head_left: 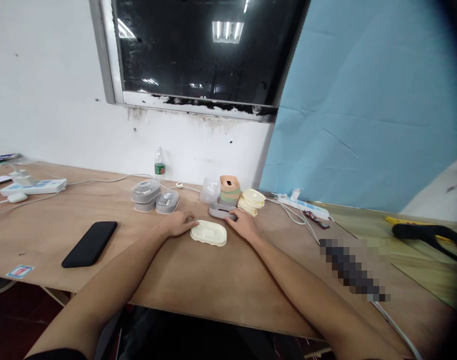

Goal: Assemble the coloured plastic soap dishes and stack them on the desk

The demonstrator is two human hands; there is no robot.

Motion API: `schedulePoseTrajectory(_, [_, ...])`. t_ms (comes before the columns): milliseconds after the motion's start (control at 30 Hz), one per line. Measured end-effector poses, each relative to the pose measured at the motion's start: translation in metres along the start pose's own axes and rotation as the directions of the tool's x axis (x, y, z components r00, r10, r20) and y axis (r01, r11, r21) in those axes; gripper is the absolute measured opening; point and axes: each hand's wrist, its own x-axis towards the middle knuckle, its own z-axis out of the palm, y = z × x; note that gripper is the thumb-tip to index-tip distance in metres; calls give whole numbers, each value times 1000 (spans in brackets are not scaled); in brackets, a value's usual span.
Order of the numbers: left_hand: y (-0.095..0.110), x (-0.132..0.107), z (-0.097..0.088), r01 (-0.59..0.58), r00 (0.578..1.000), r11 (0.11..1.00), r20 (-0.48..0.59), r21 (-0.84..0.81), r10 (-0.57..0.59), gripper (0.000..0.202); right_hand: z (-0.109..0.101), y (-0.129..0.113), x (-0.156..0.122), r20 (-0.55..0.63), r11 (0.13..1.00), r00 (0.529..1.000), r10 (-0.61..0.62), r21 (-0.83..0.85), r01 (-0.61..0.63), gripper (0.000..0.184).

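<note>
A shallow cream oval tray (208, 233) with a wavy lower edge lies on the table in front of me. At its upper left rim is my left hand (179, 223), its thumb touching the rim and its fingers apart above it. My right hand (244, 225) grips the right end of a grey oval tray (217, 210), just behind the cream one. Behind that stand a stack of peach, green and grey oval pieces (230, 189) and a clear plastic piece (209, 191). To their right is a pile of cream trays (252, 200).
Grey lidded containers (146, 196) stand left of centre, with a bottle (159, 164) behind. A black phone (90, 244) lies on the left. White power strips (35, 187) and cables are on both sides. A blurred-out dark object (352, 270) lies right.
</note>
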Motion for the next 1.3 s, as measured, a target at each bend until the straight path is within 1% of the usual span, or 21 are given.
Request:
schedulePoseTrajectory(33, [1, -1, -1, -8, 1000, 1000, -28, -10, 7, 56, -2, -3, -1, -42, 1000, 999, -12, 8, 13, 20])
schedulePoseTrajectory(100, [5, -3, -2, -52, 991, 998, -126, -22, 49, 60, -6, -10, -3, -111, 997, 992, -59, 39, 64, 21])
schedulePoseTrajectory(167, [9, -4, -4, -120, 965, 993, -237, -8, 115, 66, -8, -17, -7, -144, 990, 983, -110, 76, 122, 23])
schedulePoseTrajectory(233, [12, -5, -6, -184, 928, 983, -325, 26, 182, 67, -8, -22, -11, -142, 978, 976, -162, 107, 178, 25])
schedulePoseTrajectory(333, [16, -4, -9, -269, 872, 959, -399, 93, 283, 53, -5, -28, -15, -138, 951, 959, -249, 150, 269, 29])
schedulePoseTrajectory(367, [17, -4, -10, -280, 861, 954, -410, 110, 300, 48, -4, -29, -16, -150, 942, 951, -271, 163, 294, 33])
schedulePoseTrajectory(433, [19, -4, -13, -251, 863, 961, -422, 119, 277, 39, -3, -31, -17, -202, 930, 939, -279, 185, 316, 38])
schedulePoseTrajectory(500, [22, -6, -16, -176, 881, 980, -429, 90, 198, 37, -5, -34, -17, -276, 928, 929, -245, 210, 307, 38])
schedulePoseTrajectory(600, [30, -9, -16, -80, 907, 997, -413, 12, 78, 46, -8, -39, -15, -362, 929, 921, -144, 273, 252, 34])
schedulePoseTrajectory(667, [35, -10, -14, -33, 921, 999, -388, -22, 22, 55, -7, -40, -12, -357, 921, 932, -62, 339, 191, 32])
schedulePoseTrajectory(700, [36, -11, -13, -13, 929, 1000, -370, -24, 3, 57, -5, -40, -11, -324, 916, 946, -17, 375, 145, 30])
schedulePoseTrajectory(733, [36, -10, -12, 2, 939, 1000, -344, -15, -8, 55, -2, -38, -9, -262, 910, 965, 26, 407, 86, 27])
schedulePoseTrajectory(767, [35, -9, -10, 13, 953, 1000, -302, 2, -12, 52, 1, -36, -8, -169, 904, 984, 56, 427, 22, 23])
schedulePoseTrajectory(833, [31, -7, -8, 23, 986, 999, -166, 47, -15, 45, 7, -30, -5, 66, 903, 996, 62, 420, -84, 15])
schedulePoseTrajectory(900, [25, -5, -5, 27, 999, 995, -24, 95, -25, 43, 11, -23, -5, 265, 919, 964, 5, 379, -109, 11])
schedulePoseTrajectory(933, [23, -4, -4, 29, 999, 993, 23, 113, -32, 44, 12, -20, -5, 323, 928, 946, -25, 360, -98, 11])
schedulePoseTrajectory(1000, [20, -3, -3, 35, 998, 992, 53, 125, -42, 45, 12, -17, -6, 369, 941, 928, -53, 328, -77, 12])
schedulePoseTrajectory(1067, [18, -2, -2, 43, 998, 993, 46, 106, -48, 45, 10, -17, -4, 343, 957, 938, -44, 284, -59, 15])
schedulePoseTrajectory(1133, [17, -2, -1, 43, 999, 996, 26, 78, -45, 43, 7, -21, 4, 249, 973, 968, -15, 225, -43, 21])
schedulePoseTrajectory(1233, [14, -1, 1, 39, 999, 998, -3, 58, -39, 44, 7, -29, 29, 92, 981, 995, 37, 186, -53, 29])
schedulePoseTrajectory(1300, [12, -1, 2, 42, 999, 997, -10, 59, -41, 47, 11, -35, 52, 61, 979, 996, 64, 192, -74, 33])
